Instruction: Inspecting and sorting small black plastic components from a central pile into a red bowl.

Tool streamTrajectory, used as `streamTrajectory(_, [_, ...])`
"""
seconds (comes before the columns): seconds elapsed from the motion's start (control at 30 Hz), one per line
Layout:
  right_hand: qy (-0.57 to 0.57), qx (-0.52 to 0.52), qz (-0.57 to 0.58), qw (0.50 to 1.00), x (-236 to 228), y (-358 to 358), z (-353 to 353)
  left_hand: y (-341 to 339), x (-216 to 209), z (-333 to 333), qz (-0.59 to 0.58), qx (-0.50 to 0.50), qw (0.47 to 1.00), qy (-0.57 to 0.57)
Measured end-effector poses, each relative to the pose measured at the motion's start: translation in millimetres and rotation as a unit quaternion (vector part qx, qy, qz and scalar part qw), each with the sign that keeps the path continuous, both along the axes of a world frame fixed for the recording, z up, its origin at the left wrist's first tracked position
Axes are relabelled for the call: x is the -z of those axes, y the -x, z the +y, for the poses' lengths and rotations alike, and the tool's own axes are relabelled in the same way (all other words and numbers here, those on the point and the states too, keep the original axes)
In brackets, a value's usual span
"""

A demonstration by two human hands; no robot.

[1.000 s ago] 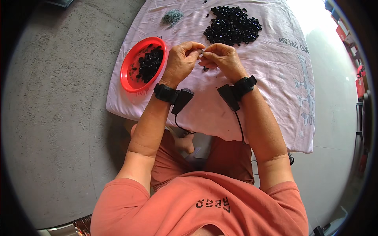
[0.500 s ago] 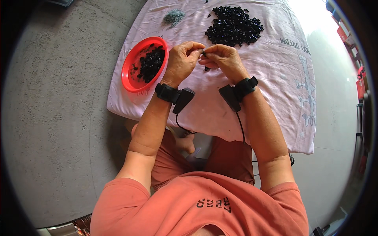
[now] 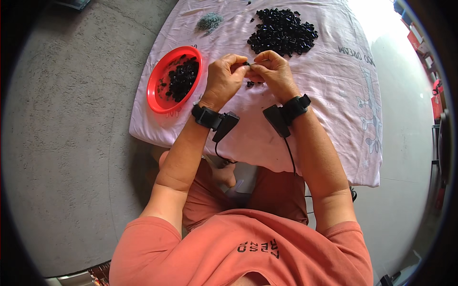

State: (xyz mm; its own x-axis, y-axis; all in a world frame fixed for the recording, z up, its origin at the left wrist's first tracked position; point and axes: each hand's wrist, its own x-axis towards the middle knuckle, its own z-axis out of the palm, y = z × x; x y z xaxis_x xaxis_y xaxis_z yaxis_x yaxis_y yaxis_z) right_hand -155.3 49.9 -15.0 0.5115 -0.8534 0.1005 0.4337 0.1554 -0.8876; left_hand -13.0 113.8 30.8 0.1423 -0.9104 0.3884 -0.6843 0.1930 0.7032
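My left hand (image 3: 223, 78) pinches a small black piece (image 3: 246, 63) between thumb and forefinger. Its exact kind is too small to tell. The fingertips of my right hand (image 3: 275, 74) close together right beside it, touching or nearly touching the piece; what they grip, if anything, is hidden. A few loose black pieces (image 3: 250, 84) lie on the cloth just below my fingertips. Left of my left hand stands a red round dish (image 3: 160, 106) with many black pieces (image 3: 183, 78) in it. Beyond my right hand spreads a large heap of shiny black pieces (image 3: 283, 32).
A small pile of greyish, fine bits (image 3: 209, 22) lies at the far left of the table. Pink printed cloth (image 3: 329, 105) covers the table. Black devices are strapped to both wrists, the right one (image 3: 281, 117) trailing a cable, as does the left one (image 3: 224, 125).
My left hand has shifted slightly right and toward me, and its wrist has turned a little. The fingertips of both hands stay together around the small black piece.
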Motion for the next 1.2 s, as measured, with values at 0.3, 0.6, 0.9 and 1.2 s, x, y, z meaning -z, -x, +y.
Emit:
streamTrajectory(0.3, [0.022,-0.021,0.040,0.999,2.8,3.7,-2.8,7.0,4.6,-2.2,-0.120,-0.007,0.991,0.053])
streamTrajectory(0.6, [0.021,0.003,0.013,1.000,9.5,5.1,-10.0,2.2,-1.9,1.7,-0.094,-0.016,0.994,0.048])
streamTrajectory(0.9, [-0.020,0.113,-0.016,0.993,9.7,13.6,-21.3,-39.7,-6.6,14.7,-0.099,-0.094,0.989,0.057])
streamTrajectory(1.2, [-0.044,0.168,-0.028,0.984,6.8,17.7,-24.3,-117.2,6.8,27.2,-0.235,-0.265,0.934,0.039])
